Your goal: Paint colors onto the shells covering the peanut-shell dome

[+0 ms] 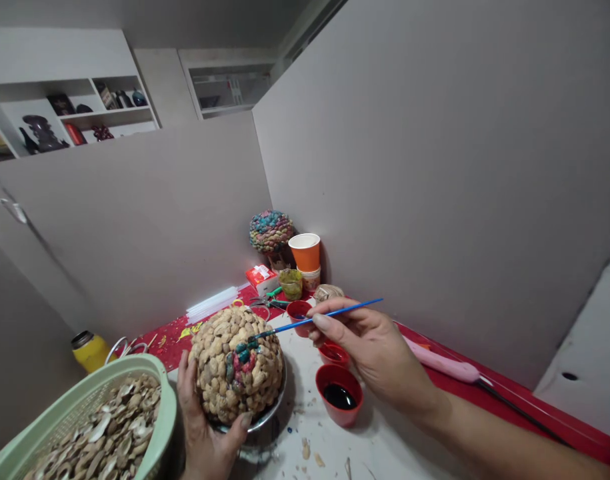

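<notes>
On a white board laid over a red surface (502, 389), a shell-covered ball (219, 373) sits in a shallow metal bowl (267, 421), low and left of centre in the view. The left hand (205, 427) is clamped around the ball's near left side, fingers on its left and thumb in front near the bowl's rim. The right hand (379, 353), well apart from the left, pinches a thin blue brush (342, 311) between thumb and fingers, the brush slanting down so that its dark tip touches the ball at a teal patch. Just below that patch are pink and purplish shells; most of the others are bare tan.

Beneath and beside the right hand stand three red cups: a near cup (341, 417) holding dark liquid, a middle cup (333, 355) partly hidden by the fingers, and a far cup (299, 323). To the left, a pale green colander (167, 400) is heaped with loose shells (109, 433), with a yellow bottle (92, 353) behind it. Farther back are white sticks (212, 305), a red and white packet (261, 279), a multicoloured ball (271, 230) and an orange paper cup (305, 257) against the grey panels
</notes>
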Demonstrator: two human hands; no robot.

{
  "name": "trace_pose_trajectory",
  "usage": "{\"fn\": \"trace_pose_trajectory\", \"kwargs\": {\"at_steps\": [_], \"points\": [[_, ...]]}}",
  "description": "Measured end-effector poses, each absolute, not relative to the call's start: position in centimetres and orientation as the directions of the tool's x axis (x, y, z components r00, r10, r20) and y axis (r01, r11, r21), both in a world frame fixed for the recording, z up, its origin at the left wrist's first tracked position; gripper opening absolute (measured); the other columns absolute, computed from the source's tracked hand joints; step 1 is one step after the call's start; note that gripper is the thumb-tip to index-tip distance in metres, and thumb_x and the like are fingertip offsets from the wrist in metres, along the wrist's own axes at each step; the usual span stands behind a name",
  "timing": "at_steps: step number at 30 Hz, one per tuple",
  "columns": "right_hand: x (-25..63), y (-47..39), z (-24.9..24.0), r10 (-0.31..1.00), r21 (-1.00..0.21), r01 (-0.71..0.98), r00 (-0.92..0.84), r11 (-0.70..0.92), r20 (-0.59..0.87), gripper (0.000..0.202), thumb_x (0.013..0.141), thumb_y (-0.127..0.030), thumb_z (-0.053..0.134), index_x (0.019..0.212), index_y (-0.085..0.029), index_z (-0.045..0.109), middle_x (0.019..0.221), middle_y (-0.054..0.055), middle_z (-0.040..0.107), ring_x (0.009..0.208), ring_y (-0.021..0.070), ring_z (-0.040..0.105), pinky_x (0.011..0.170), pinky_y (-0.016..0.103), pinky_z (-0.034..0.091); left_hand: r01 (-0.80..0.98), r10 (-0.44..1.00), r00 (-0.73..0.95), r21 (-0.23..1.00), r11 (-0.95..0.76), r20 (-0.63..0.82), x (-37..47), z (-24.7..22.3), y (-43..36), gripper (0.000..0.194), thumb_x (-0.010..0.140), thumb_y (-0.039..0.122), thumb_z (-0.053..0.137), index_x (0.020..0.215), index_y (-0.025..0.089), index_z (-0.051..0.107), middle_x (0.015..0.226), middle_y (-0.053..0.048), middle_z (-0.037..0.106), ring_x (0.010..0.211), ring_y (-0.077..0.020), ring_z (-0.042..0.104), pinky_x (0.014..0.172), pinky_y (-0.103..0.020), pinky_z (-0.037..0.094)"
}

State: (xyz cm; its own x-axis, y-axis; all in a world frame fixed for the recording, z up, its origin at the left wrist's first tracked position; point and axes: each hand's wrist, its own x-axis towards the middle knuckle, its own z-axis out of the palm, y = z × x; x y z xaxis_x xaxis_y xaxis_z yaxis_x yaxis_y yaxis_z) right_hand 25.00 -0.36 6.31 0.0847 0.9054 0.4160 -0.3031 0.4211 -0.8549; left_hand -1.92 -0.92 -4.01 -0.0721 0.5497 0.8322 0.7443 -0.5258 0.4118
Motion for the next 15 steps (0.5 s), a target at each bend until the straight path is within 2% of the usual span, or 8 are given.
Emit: {"fn": "trace_pose_trajectory", "kwargs": {"at_steps": [5,15], "points": [[25.1,-0.5,5.6,0.907,-0.881,-0.218,0.112,0.42,0.405,0.031,0.074,-0.049,0.08,0.082,-0.021,0.073,0.074,0.005,0.074,0.064,0.0154,0.066,0.059,0.026,0.055,0.747,0.578,-0.123,0.459,-0.481,0.807,-1.1,-3.7,-1.4,0.093,0.079,0.04,0.071,0.156,0.026,0.02,0.161,-0.016,0.029,0.148,-0.0384,0.028,0.115,-0.063,0.03],[24.4,1.2,3.7,0.925,-0.889,-0.265,0.044,0.374,0.376,0.032,0.072,-0.05,0.081,0.079,-0.02,0.07,0.067,0.001,0.068,0.062,0.0141,0.064,0.061,0.025,0.054,0.746,0.573,-0.116,0.452,-0.489,0.811,-1.6,-4.2,-1.0,0.096,0.077,0.042,0.073,0.156,0.026,0.022,0.162,-0.015,0.027,0.147,-0.0397,0.028,0.118,-0.062,0.026]]}}
